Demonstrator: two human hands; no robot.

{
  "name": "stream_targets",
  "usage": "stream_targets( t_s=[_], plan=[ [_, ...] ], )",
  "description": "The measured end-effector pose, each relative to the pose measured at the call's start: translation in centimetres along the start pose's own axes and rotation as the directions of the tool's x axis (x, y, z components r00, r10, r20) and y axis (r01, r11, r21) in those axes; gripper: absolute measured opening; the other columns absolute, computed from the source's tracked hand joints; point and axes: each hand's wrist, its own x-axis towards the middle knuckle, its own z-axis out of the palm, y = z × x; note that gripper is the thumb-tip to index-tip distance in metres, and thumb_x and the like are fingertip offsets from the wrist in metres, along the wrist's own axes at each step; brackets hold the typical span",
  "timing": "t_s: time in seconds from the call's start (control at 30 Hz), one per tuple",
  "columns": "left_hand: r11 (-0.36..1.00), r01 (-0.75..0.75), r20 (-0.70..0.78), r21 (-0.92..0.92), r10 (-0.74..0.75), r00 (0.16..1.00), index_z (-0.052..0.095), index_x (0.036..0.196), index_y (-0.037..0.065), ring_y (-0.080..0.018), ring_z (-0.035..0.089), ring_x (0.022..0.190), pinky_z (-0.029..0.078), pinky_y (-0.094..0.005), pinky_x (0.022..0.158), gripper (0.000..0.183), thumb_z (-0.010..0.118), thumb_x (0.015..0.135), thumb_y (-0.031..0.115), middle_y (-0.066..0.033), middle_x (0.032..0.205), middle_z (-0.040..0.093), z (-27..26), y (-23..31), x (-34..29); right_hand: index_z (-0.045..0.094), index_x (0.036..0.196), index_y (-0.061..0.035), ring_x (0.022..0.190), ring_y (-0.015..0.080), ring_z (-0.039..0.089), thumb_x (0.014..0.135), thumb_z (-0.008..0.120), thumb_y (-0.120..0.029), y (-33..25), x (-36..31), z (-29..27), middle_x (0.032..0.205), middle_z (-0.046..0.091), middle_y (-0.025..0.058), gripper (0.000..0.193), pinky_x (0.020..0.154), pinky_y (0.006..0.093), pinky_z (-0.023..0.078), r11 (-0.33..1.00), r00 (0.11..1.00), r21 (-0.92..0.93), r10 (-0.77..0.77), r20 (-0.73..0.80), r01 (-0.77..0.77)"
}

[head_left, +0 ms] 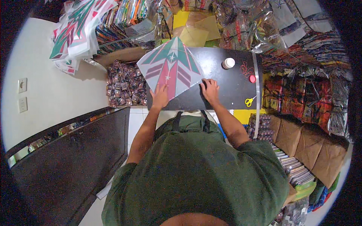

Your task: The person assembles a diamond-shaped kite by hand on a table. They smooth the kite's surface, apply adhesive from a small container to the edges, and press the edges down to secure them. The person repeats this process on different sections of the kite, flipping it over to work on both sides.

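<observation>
Dark table point(230, 92) bearing kite point(174, 62); left hand point(160, 97) spread on it; right hand point(210, 91) at corner, grip unclear.

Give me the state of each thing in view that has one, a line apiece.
Kite: spread out, lying on the dark table
Left hand: resting on the kite, fingers spread
Right hand: at the kite's right edge; grip unclear
White-topped jar: upright
Red string: loose, tangled
Yellow scissors: lying down; blades too small to judge
Small packets: heaped
</observation>
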Motion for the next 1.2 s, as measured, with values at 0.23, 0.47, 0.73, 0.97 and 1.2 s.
stream_targets(
  t_s=[0.23, 0.47, 0.73, 0.97, 1.2],
  plan=[
    [1.0, -0.005, -0.008, 0.016, 0.005, 1.0, 0.048, 0.155, 0.015, -0.0332, 0.022, 0.158, 0.021, -0.0804, 0.116, 0.07, 0.068, 0.088, 0.018, -0.0023, 0.162, 0.041, -0.1, 0.0, -0.4, 0.071, 0.13, -0.0269, 0.126, 0.0267, 0.053, 0.098, 0.068, -0.037, -0.5, -1.2, -0.3, 0.125, 0.062, 0.0054, 0.034, 0.103, 0.0549, 0.038, 0.973, 0.971, -0.049, -0.223, 0.082, 0.227],
    [0.999, -0.013, -0.039, 0.041, 0.015, 0.999, 0.049, 0.153, 0.017, -0.033, 0.024, 0.157, 0.023, -0.0806, 0.114, 0.066, 0.067, 0.089, 0.019, -0.0023, 0.16, 0.041, 0.3, -0.1, -0.2, 0.07, 0.132, -0.0242, 0.125, 0.0256, 0.054, 0.099, 0.067, -0.036, -0.1, -1.1, 0.6, 0.124, 0.062, 0.0052, 0.035, 0.103, 0.0553, 0.037, 0.99, 0.99, -0.011, -0.139, 0.028, 0.139],
    [1.0, -0.016, 0.001, 0.01, 0.016, 1.0, 0.048, 0.154, 0.013, -0.0343, 0.024, 0.157, 0.024, -0.0803, 0.114, 0.072, 0.074, 0.087, 0.022, -0.0031, 0.16, 0.041, -1.2, 0.6, -0.6, 0.07, 0.13, -0.0194, 0.123, 0.0267, 0.056, 0.1, 0.065, -0.036, -0.3, -0.7, 0.6, 0.123, 0.063, 0.006, 0.035, 0.103, 0.0567, 0.038, 0.995, 0.995, -0.029, -0.1, 0.017, 0.1],
    [1.0, -0.01, 0.003, 0.015, 0.01, 1.0, 0.046, 0.155, 0.013, -0.0346, 0.023, 0.158, 0.023, -0.0802, 0.115, 0.074, 0.074, 0.087, 0.022, -0.0035, 0.162, 0.04, -0.7, 0.2, -0.6, 0.071, 0.129, -0.0224, 0.123, 0.0277, 0.056, 0.1, 0.065, -0.038, -0.5, -0.5, 0.8, 0.121, 0.063, 0.0068, 0.033, 0.102, 0.0572, 0.038, 0.995, 0.995, -0.02, -0.093, 0.024, 0.094],
    [1.0, 0.019, 0.01, -0.015, -0.018, 1.0, 0.045, 0.157, 0.014, -0.0344, 0.021, 0.159, 0.02, -0.0807, 0.116, 0.07, 0.066, 0.09, 0.02, -0.0028, 0.164, 0.038, -0.5, 0.3, -0.4, 0.072, 0.128, -0.0263, 0.121, 0.0271, 0.057, 0.099, 0.067, -0.038, -0.8, -0.3, 0.7, 0.12, 0.062, 0.0064, 0.031, 0.101, 0.0575, 0.039, 0.998, 0.996, -0.048, -0.047, 0.076, 0.051]
  ],
)
